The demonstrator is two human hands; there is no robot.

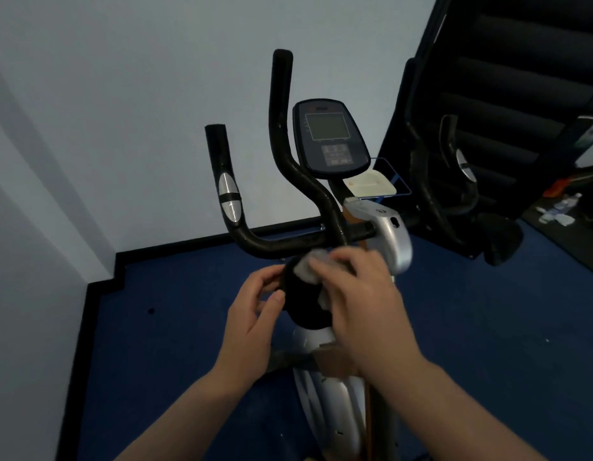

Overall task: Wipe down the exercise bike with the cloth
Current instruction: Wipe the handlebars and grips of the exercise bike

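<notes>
Pressing a crumpled pale grey cloth point(313, 266) onto a round black knob point(305, 301) just below the handlebars, the right hand point(361, 294) has its fingers curled over the cloth, holding it against the knob's top and right side. The left hand point(255, 307) sits at the knob's left edge, fingers and thumb bent around its rim. Both belong to a black-and-silver exercise bike point(388, 241) standing on dark blue carpet point(175, 344) in the corner of a pale wall point(122, 94). Its curved black handlebars point(281, 128) rise above the hands, with a silver grip sensor on the left bar. A dark oval console point(330, 138) with a grey screen sits between the bars. Behind it, to the right, lies a shallow cream tray point(370, 186), and further right a tall black padded frame point(508, 94).
</notes>
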